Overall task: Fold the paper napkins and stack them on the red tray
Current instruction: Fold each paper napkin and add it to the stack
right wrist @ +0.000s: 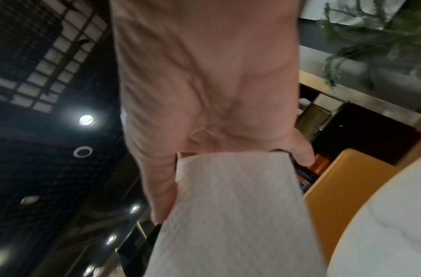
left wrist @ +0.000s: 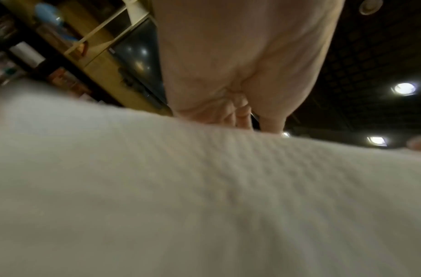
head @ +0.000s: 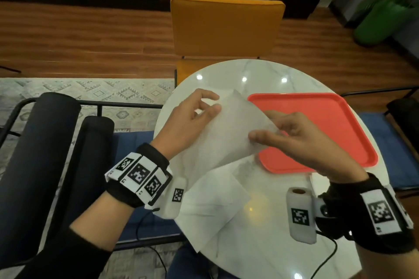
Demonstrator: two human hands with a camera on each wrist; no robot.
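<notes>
Early going here: the red tray (head: 335,120) at the table's (head: 260,70) right edge is bare, nothing stacked on it yet. One napkin (head: 224,133) is up in the air over the table's middle, not yet creased. The left hand (head: 188,120) pinches its far corner between thumb and fingers; the right hand (head: 294,136) pinches the near right edge, fingers curled. More napkins (head: 210,208) lie flat at the near edge, waiting, by my read.
</notes>
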